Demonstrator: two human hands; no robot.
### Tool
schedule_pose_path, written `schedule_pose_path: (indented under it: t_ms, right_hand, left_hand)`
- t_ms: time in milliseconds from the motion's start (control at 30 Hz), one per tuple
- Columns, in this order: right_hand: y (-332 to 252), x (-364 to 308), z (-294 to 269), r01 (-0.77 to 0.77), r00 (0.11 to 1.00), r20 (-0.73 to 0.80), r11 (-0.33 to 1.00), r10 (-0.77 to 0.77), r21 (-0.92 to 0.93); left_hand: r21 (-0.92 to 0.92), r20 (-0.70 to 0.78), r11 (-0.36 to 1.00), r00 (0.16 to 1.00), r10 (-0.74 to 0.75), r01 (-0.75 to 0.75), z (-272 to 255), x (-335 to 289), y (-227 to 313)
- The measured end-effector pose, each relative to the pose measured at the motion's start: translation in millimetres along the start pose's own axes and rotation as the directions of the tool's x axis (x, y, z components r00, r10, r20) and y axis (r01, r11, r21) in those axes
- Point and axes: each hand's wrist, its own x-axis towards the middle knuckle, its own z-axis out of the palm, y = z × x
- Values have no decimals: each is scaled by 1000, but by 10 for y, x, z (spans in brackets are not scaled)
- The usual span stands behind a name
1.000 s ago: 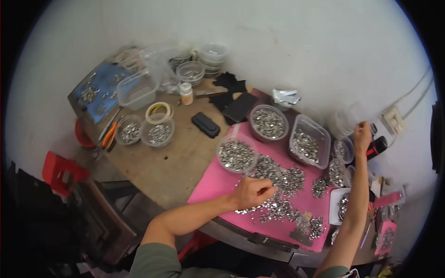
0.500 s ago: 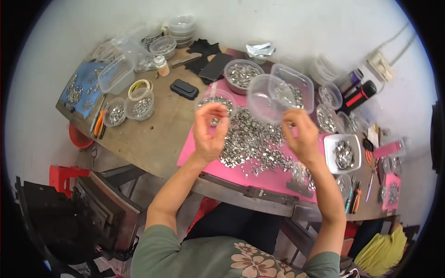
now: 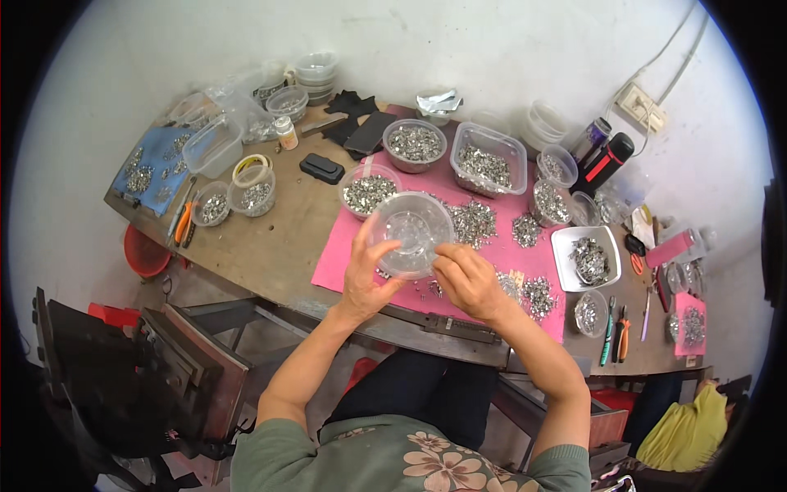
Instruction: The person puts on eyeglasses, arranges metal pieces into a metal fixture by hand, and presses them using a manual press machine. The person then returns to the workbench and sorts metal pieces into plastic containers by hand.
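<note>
Over the pink mat (image 3: 328, 266), a clear round plastic tub (image 3: 414, 234) is tilted so that its open side faces up toward me. My left hand (image 3: 366, 271) grips it on the left, thumb at the near rim and fingers around the side. My right hand (image 3: 469, 281) pinches at the tub's lower right rim, fingertips together. Through the clear plastic, it is hard to tell whether pieces lie inside the tub or below it. Just beyond are a pile of small silvery metal pieces (image 3: 474, 223) and a round tub of such pieces (image 3: 369, 193).
Behind stand a filled round bowl (image 3: 416, 143) and a filled square box (image 3: 490, 168). At right are a white square dish (image 3: 586, 261), orange-handled pliers (image 3: 623, 336) and a black flask (image 3: 607, 160). Smaller tubs (image 3: 252, 193) and a black case (image 3: 321, 168) lie left.
The clear tub has come from the far right toward me and left. My left hand, empty before, now grips it. Loose metal pieces show over less of the mat; the view has shifted slightly.
</note>
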Motion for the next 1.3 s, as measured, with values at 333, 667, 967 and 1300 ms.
schedule_pose_path:
  t_ms: [333,667,967,1300]
  right_hand:
    - [989,-27,574,-490,872,20,871,490,44]
    - [1096,108,1201,-386,846,301,895,439,-221]
    - [1130,167,1284,-300,936,131,936,326,-185]
    - [1305,222,1345,-548,835,48,836,548,-17]
  left_hand:
    - [123,-157,925,927,-340,360,-506,-510,-20]
    - [128,-14,905,913,-407,406,-580,-471,128]
    - [231,52,904,923,-381,360,-507,-244,162]
    - [295,105,887,910,-400,356,-437,-120,206]
